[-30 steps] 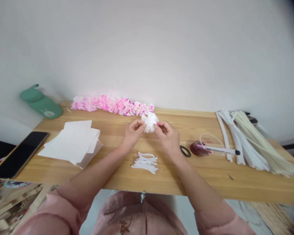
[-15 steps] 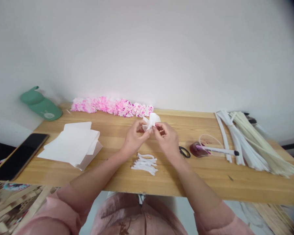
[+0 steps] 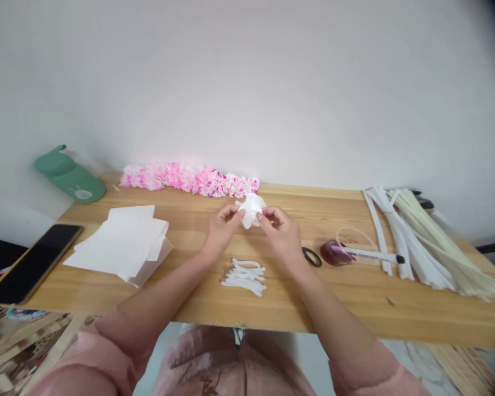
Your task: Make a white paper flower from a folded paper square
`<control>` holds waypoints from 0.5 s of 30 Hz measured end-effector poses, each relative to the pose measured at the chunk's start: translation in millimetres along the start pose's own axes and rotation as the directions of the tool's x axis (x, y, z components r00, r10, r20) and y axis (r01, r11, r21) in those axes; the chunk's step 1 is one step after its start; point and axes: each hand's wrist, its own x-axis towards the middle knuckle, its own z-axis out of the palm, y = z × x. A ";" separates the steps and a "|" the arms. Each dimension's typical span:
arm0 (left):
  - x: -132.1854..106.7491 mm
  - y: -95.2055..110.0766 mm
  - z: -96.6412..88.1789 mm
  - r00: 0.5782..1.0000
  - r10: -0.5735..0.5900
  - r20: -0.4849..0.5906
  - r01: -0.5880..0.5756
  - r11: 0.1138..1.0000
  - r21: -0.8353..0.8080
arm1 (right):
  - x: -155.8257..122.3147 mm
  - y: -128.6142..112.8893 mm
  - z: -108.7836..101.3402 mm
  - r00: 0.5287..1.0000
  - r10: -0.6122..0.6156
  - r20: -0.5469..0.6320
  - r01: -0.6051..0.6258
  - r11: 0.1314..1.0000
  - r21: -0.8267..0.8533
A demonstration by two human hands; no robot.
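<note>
Both hands meet above the middle of the wooden table [image 3: 355, 297]. My left hand [image 3: 219, 228] and my right hand [image 3: 281, 231] each pinch one side of a small white tissue-paper flower [image 3: 251, 209], held a little above the tabletop. Just in front of my hands lies a small pile of white folded paper strips [image 3: 244, 274]. A row of pink and white paper flowers [image 3: 185, 179] lines the back edge near the wall.
A stack of white tissue sheets [image 3: 121, 245] lies at the left, a black phone [image 3: 31, 263] at the left edge, a green bottle [image 3: 70, 176] behind it. Scissors [image 3: 312, 256], a dark red dish [image 3: 334, 252] with a marker pen [image 3: 369, 254], and long white sticks [image 3: 421, 239] lie right.
My fingers have kept working the white paper flower; its petals changed shape and it turned slightly between my hands. Nothing else on the table moved.
</note>
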 end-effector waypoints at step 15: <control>-10.8 7.8 1.6 0.959 0.271 0.088 -0.284 0.894 0.347 | -2.4 0.6 -4.0 0.949 -0.316 0.008 0.303 0.901 -0.311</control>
